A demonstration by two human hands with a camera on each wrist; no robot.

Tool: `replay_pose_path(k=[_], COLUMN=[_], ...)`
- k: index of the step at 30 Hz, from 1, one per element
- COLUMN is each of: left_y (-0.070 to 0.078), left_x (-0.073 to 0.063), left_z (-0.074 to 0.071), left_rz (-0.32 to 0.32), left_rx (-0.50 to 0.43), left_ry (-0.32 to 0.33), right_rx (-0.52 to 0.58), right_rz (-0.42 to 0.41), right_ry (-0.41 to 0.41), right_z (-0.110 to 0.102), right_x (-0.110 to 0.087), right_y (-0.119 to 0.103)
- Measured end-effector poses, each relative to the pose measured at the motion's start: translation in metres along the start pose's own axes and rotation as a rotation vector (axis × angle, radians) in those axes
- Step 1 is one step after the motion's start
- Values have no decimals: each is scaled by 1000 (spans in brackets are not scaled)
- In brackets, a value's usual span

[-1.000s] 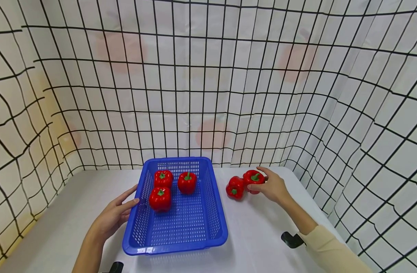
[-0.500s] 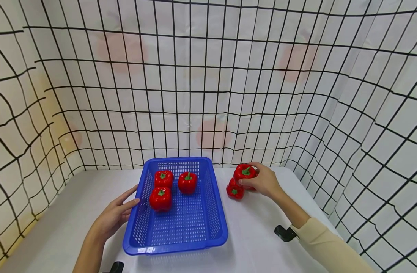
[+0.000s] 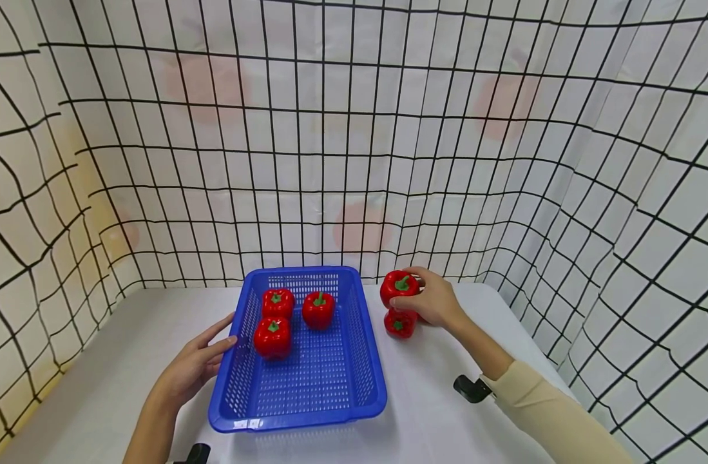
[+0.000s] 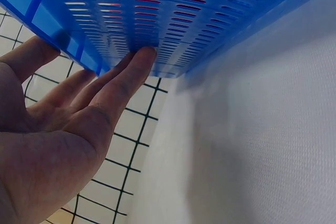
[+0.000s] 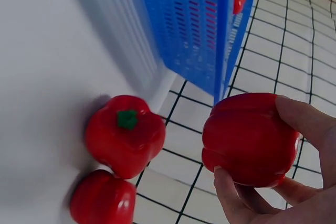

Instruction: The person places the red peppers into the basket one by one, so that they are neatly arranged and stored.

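My right hand [image 3: 435, 299] pinches a red bell pepper [image 3: 395, 288] with a green stem, held up off the table. In the right wrist view, thumb and fingers lie on opposite sides of that pepper [image 5: 249, 142]. Below it, a second bell pepper [image 3: 399, 324] sits on the table, and a third pepper [image 5: 103, 198] touches it, mostly hidden in the head view. A blue basket [image 3: 365, 361] stands left of them with several red peppers [image 3: 272, 338] inside. My left hand [image 3: 188, 367] touches the basket's left side with extended fingers, as the left wrist view also shows.
A white cloth [image 3: 133, 361] covers the table. White walls with black grid netting [image 3: 354, 154] rise at the back and both sides. A black device [image 3: 471, 388] is strapped at my right wrist, beside the light sleeve [image 3: 539, 406].
My right hand has lifted the bell pepper from the table and moved it leftward, above its neighbour and nearer the basket. The left hand and basket stay in place.
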State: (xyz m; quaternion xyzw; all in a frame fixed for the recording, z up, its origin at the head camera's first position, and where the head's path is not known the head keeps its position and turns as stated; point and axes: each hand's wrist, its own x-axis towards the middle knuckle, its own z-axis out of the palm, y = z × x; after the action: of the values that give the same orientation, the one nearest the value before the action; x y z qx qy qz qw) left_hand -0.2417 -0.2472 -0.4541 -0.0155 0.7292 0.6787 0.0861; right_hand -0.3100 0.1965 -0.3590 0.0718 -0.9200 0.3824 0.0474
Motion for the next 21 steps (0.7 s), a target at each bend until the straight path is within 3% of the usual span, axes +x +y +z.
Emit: replay_pose_path(k=[21], left_y=[-1], left_x=[1], left_z=[-2], left_rz=[9], left_rx=[-10], left_ry=[-10], right_rx=[-12], right_rz=[-88], right_ry=[-18], right_z=[29], right_x=[6], right_y=[-47])
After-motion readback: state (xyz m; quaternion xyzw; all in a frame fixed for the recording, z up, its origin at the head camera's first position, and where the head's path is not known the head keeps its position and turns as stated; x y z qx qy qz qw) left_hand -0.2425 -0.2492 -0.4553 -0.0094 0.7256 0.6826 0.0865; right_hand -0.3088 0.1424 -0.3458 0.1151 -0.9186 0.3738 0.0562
